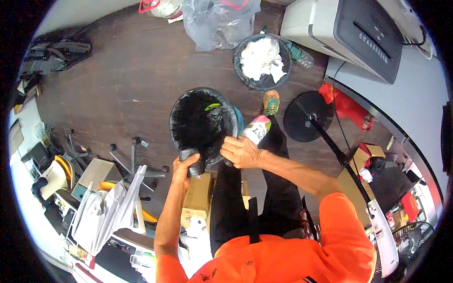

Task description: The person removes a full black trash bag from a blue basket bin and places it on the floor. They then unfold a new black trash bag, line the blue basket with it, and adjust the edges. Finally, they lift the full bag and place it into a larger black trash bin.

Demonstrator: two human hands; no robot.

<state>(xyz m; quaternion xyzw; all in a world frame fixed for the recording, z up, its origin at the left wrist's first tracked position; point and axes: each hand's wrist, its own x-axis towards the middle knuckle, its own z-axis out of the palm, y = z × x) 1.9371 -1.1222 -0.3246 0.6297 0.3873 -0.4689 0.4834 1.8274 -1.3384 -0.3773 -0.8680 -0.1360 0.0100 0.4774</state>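
My left hand [184, 170] is closed round a dark cylindrical thing [191, 158] at the near rim of a bin [231, 117]. A black bag lines this bin, and a green leaf [212, 107] lies inside. My right hand [241, 152] makes a fist just off the bin's near right side. A bit of something dark shows below its fingers; what it grips is mostly hidden. Behind that hand is a white container with a pink top [257, 129], close to my right leg. I cannot tell whether the hand touches it.
Beyond stands a second bin [238, 70] full of white paper, with a plastic bottle [302, 57] beside it. A clear plastic bag [217, 23] lies at the far side. A round black stand base [309, 116] is at right, below a printer [349, 35]. Cardboard boxes [197, 191] sit near my legs.
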